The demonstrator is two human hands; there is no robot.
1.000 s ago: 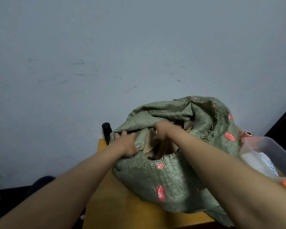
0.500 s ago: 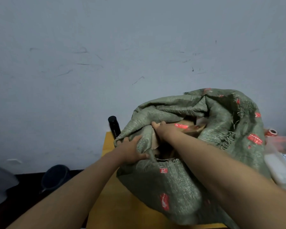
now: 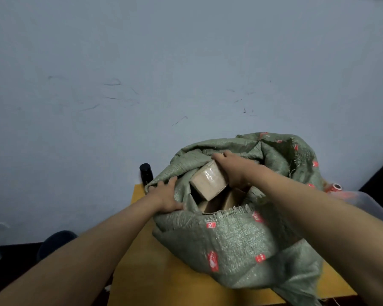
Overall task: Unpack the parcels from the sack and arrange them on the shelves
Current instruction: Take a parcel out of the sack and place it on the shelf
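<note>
Right of centre in the frame, the right hand (image 3: 232, 171) grips a taped brown cardboard parcel (image 3: 209, 183) tilted in the green woven sack's (image 3: 230, 244) mouth, its long axis running from lower left to upper right. The left hand (image 3: 165, 196) holds the sack's left rim open.

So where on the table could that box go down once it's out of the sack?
Bare table shows left of and in front of the sack, under the left arm. The far left corner holds a black bottle. The right side is crowded: sack and a clear bin. The right hand grips the box.
</note>
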